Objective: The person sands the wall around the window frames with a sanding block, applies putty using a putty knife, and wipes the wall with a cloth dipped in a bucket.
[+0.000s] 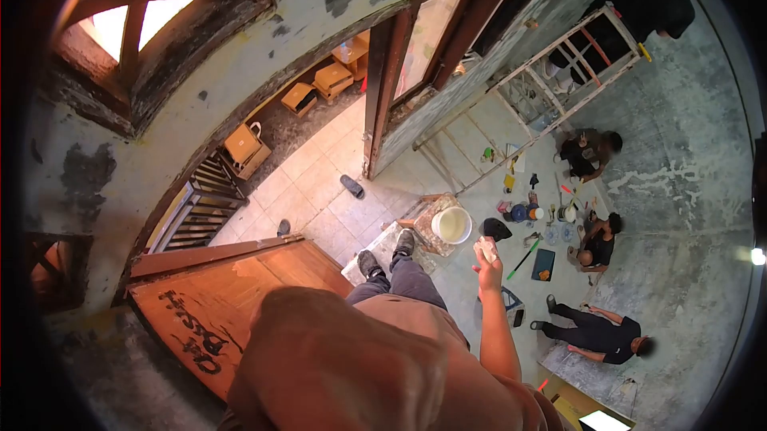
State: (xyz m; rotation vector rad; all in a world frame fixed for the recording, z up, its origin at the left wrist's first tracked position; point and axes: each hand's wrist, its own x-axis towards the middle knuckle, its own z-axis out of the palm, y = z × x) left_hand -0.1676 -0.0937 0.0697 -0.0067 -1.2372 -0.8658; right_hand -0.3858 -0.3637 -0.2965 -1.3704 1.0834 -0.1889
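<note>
A pale wall with flaking grey patches curves around a dark-framed window, bright daylight behind its crossed bars. Beside the doorway stands an orange-brown wooden door marked with black scrawl. Cream floor tiles meet a grey, scuffed wall; a lamp glows far right.

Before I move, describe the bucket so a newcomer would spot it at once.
Start at the big orange-brown panel scrawled in black, lower left in the picture. Go up and right past the wearer's right shoe to a stained stand. On it, up and left of the right hand, is the bucket, set apart from the nearby black item by its round, pale, open mouth.
</note>
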